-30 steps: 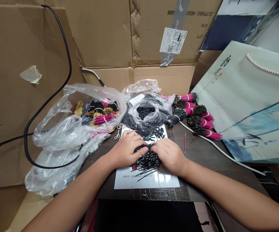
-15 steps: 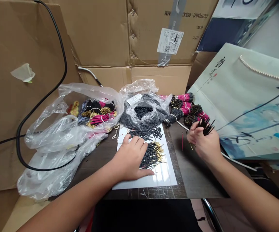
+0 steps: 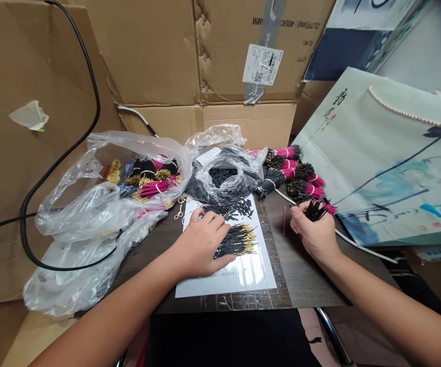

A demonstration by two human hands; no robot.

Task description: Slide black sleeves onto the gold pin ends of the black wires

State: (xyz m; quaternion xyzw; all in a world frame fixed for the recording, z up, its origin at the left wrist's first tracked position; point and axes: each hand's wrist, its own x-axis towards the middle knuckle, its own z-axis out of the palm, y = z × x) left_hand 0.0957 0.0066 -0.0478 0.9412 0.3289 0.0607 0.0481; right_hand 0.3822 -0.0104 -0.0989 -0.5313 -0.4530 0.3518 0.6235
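Observation:
My left hand (image 3: 204, 242) rests palm down on a white sheet (image 3: 256, 280), thumb apart from the fingers. Its fingers lie against the left end of a row of black wires with gold tips (image 3: 239, 239). Closed around a bunch of thin black wires (image 3: 315, 210), my right hand (image 3: 318, 232) is over the dark tabletop on the right. Short black tubes (image 3: 239, 210) are scattered on the sheet above the row. Beside the right hand, a single red wire (image 3: 284, 220) lies on the table.
Behind the sheet is an open clear bag of black tubes (image 3: 224, 178). Tied pink-and-black wire bundles (image 3: 287, 168) lie right of it; more sit in a plastic bag (image 3: 106, 204) at left. A pale paper bag (image 3: 392, 168) and cardboard (image 3: 243, 117) border the table.
My right hand has tilted and the bunch in it sits lower. The thumb of my left hand has drawn up nearer the row, uncovering print on the sheet. The view has shifted slightly.

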